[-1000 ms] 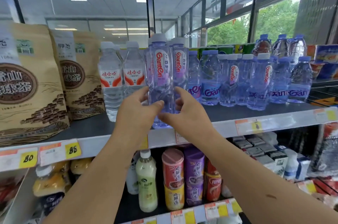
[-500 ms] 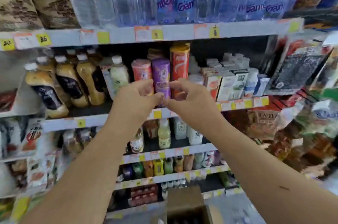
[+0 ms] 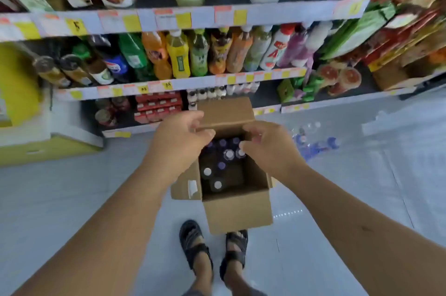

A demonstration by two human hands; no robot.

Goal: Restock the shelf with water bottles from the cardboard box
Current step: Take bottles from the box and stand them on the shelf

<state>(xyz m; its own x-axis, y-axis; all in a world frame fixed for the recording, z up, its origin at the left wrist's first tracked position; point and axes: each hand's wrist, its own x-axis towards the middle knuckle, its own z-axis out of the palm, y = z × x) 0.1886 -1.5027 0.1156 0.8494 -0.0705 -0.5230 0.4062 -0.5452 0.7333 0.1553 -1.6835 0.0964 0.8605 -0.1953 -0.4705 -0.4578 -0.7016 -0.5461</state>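
The view has dropped from the upper shelves to the floor, and both hands have come down above the open brown cardboard box (image 3: 237, 208). The left hand (image 3: 178, 143) and right hand (image 3: 270, 148) hold nothing, fingers loosely curled. Whether the left fingers touch the far flap I cannot tell. Clear plastic water bottles (image 3: 228, 153) with purple and white caps stand inside the box, on the pale tiled floor (image 3: 72, 187).

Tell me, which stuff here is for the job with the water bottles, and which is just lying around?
For the job: box, water bottles inside it, left hand, right hand.
Just lying about: juice bottles, red cartons, crumpled plastic on the floor.
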